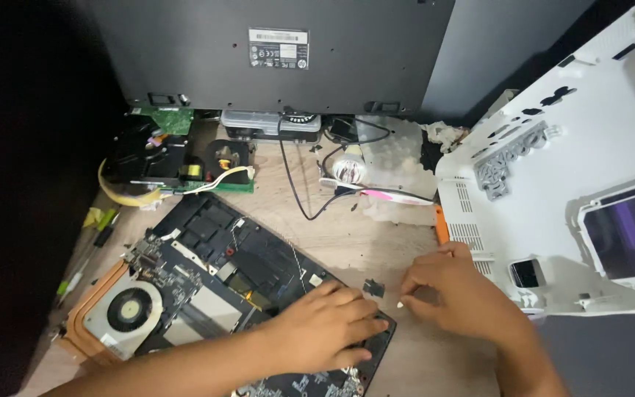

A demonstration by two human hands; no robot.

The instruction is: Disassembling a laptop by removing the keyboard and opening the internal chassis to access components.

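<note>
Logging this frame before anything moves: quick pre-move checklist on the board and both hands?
1. Left hand flat on the circuit board, steadying it: ok.
2. Right hand off the board, fingertips pinched beside the small black part: ok.
3. Anything held in that pinch: cannot tell.
4. Fan uncovered, nothing lying on it: ok.
5. White plastic cover apart from the board: ok.
6. Black cable trails loose over the desk near the board: not ok.

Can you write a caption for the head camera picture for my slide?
Left hand rests on an opened laptop board; right hand pinches beside a small black part on the wooden table.
</note>
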